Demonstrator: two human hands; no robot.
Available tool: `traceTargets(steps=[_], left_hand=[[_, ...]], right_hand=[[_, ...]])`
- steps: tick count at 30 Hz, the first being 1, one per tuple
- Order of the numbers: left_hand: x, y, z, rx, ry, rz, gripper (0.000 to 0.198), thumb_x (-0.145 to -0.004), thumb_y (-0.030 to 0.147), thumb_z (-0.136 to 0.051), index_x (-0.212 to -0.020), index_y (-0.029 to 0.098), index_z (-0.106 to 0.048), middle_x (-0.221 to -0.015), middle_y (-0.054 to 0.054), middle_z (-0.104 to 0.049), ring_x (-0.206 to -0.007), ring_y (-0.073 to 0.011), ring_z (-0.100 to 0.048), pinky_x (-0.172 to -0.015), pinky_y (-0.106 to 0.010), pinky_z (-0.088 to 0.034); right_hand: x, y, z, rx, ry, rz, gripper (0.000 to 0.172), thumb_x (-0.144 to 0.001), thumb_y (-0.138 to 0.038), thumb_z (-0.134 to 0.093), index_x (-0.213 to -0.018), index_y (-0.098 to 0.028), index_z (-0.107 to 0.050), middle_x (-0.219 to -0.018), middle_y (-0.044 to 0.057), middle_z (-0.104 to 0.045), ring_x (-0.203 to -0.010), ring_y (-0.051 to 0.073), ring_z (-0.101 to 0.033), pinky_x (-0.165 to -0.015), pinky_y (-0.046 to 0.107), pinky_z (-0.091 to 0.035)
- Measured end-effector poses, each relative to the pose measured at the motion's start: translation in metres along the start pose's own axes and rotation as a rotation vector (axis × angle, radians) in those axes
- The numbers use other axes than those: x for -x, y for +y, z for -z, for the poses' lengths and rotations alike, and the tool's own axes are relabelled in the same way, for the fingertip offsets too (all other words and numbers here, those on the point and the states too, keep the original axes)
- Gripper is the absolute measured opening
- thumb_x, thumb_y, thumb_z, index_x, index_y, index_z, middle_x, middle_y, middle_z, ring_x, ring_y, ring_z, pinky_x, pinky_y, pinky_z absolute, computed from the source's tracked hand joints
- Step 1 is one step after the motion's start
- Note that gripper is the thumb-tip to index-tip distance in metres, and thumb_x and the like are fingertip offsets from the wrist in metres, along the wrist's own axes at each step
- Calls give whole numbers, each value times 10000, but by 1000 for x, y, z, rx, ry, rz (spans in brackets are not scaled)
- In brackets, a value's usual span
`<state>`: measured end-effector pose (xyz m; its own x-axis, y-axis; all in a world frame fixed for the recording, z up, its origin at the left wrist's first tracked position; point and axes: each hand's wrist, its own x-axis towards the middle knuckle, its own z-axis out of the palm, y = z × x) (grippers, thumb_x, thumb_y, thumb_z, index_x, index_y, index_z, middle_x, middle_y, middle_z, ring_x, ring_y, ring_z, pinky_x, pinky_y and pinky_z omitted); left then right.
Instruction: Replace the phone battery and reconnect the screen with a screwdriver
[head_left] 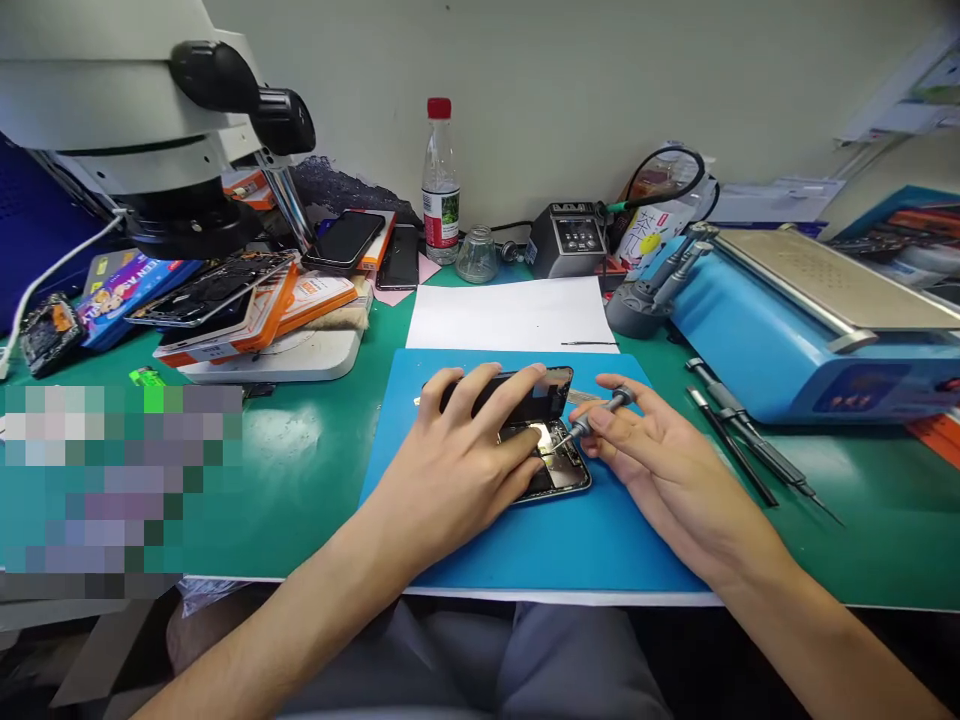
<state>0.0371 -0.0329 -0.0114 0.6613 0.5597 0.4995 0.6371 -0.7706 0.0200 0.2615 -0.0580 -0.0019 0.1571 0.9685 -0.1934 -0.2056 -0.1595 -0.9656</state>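
An opened smartphone (561,478) lies on a blue mat (480,570), its inner parts showing. Its screen half (556,390) is tilted up along the far side. My left hand (465,460) grips the phone, with fingers bent over the raised screen and the thumb side down at the open body, covering much of its left part. Between the fingers of my right hand (667,460) is a small grey screwdriver (621,399). The thin shaft slants down to the left, and its tip is at the phone's inner parts; whether it touches a screw is too small to tell.
Right of the mat lie another screwdriver (757,440) and a dark thin tool (731,447), beside a blue machine with a metal plate (847,280). Behind are white paper (510,312), a bottle (441,190) and a glass jar (478,256). A microscope (150,130) overhangs stacked phones and boxes.
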Motion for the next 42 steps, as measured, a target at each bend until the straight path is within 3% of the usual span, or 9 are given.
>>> traceTargets(steps=[5,19,42], left_hand=[[0,0,0,-2,-1,-2,300,-1107,395,-520,-1262,312,-762,-1722,-27,-430,-1498,-317,-416,-1207,-550,-285],[-1,0,-2,-6,19,-9,287,-1079,390,-575,-1265,309,-777,-1710,-46,-444,-1471,-338,-438,-1192,-551,-297],[1,-1,-2,-4,14,-7,289,-1100,354,-521,-1242,304,-768,-1730,-27,-410,-1502,-319,-408,-1212,-545,-283]], right_hand=[[-1,0,-3,40,-23,-13,684,-715,-441,-971,-1260,-277,-591,-837,-30,-706,-776,140,-654,-765,256,-566],[0,1,-5,78,-45,24,659,-749,-470,-940,-1256,-283,-561,-941,-6,-755,-818,158,-671,-822,301,-572],[0,2,-2,104,-53,25,665,-795,-462,-916,-1324,-289,-552,-940,-5,-748,-860,156,-673,-846,281,-550]])
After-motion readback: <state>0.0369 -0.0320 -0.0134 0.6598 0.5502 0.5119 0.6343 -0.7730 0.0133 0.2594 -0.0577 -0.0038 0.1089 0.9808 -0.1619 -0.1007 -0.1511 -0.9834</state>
